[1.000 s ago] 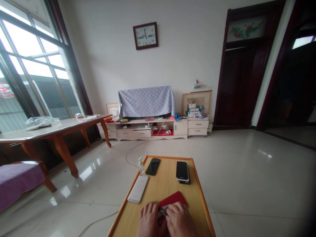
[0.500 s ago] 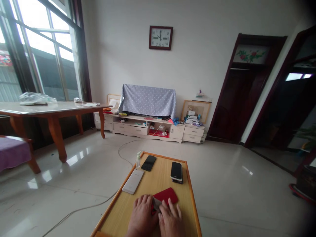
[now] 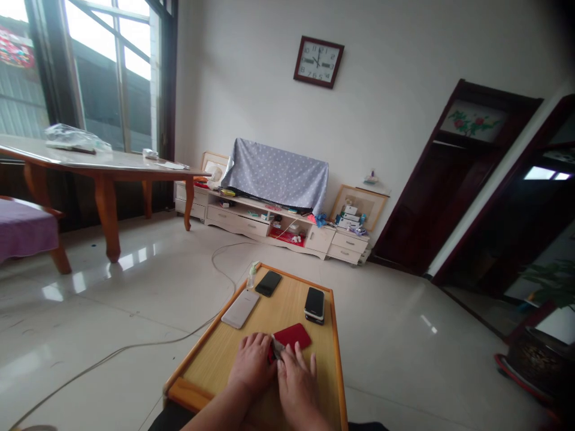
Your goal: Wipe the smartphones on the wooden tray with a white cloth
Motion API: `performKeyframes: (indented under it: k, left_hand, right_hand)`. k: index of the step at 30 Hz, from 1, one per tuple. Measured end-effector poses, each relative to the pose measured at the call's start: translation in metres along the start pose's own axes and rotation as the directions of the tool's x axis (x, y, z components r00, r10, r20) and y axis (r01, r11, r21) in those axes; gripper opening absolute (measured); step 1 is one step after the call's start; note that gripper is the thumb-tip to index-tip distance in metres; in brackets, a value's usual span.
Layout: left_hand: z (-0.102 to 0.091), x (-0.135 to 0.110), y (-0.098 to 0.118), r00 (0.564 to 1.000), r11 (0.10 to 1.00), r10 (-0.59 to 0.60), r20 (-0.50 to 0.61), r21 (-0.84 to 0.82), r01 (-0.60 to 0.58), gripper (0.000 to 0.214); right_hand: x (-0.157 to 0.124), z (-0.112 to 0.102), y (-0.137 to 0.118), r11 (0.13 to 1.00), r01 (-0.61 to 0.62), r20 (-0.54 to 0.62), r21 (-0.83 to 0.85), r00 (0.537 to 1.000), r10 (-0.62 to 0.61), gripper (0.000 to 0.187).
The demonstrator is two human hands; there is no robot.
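My left hand [image 3: 251, 363] and my right hand [image 3: 295, 383] lie close together on a wooden tray table [image 3: 188, 389]. Between their fingers is a small grey piece [image 3: 277, 348], partly hidden, and I cannot tell what it is. A flat red case [image 3: 293, 336] lies under and beyond it, its near end covered by my hands. Farther up the tray lie a white phone [image 3: 240, 308], a black phone [image 3: 268, 283], and a phone stacked on another [image 3: 314, 304]. A small pump bottle [image 3: 252, 275] stands at the far edge.
A white cable [image 3: 135, 344] runs across the tiled floor past the tray's left side. A long wooden table [image 3: 103, 161] and a purple-topped bench [image 3: 22, 236] stand at left. A low white cabinet [image 3: 265, 224] stands against the far wall.
The whole view has swung and tilted, with the tray now smaller and lower in the picture. My hands stay together on the grey piece beside the red case.
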State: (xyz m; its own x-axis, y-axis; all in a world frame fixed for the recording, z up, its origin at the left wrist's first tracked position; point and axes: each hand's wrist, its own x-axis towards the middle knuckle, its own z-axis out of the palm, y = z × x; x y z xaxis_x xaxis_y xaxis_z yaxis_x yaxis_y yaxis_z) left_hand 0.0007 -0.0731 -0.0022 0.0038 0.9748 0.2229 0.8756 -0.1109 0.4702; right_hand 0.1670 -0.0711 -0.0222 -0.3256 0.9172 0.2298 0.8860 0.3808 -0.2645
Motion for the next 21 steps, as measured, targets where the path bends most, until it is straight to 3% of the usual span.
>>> performKeyframes:
  k: [2, 6, 9, 16, 18, 21]
  left_hand:
    - [0.0, 0.0, -0.001, 1.0, 1.0, 0.001, 0.002, -0.002, -0.001, 0.043]
    - [-0.002, 0.0, 0.001, 1.0, 1.0, 0.006, 0.009, 0.004, -0.006, 0.044]
    - [-0.003, 0.0, 0.001, 1.0, 1.0, 0.005, 0.011, 0.004, -0.005, 0.045]
    - [-0.004, 0.0, 0.002, 1.0, 1.0, -0.001, 0.007, -0.007, 0.001, 0.046]
    - [-0.005, 0.0, 0.003, 1.0, 1.0, 0.007, 0.01, -0.007, -0.007, 0.05]
    - [-0.008, 0.0, 0.005, 0.999, 1.0, 0.029, 0.014, -0.01, -0.029, 0.042]
  right_hand:
    - [0.002, 0.0, -0.001, 1.0, -0.006, 0.014, 0.002, 1.0, 0.006, 0.045]
    - [0.019, -0.013, 0.017, 0.984, -0.169, 0.008, -0.048, 0.985, 0.17, 0.046]
    - [0.027, -0.017, 0.025, 0.974, -0.215, 0.011, -0.075, 0.976, 0.216, 0.046]
    - [0.012, 0.011, 0.004, 0.997, -0.079, 0.018, -0.01, 0.997, 0.079, 0.048]
    - [0.013, 0.011, 0.007, 0.998, -0.067, -0.003, 0.009, 0.998, 0.067, 0.047]
    - [0.019, 0.003, 0.015, 1.0, -0.014, -0.054, 0.026, 0.998, 0.015, 0.042]
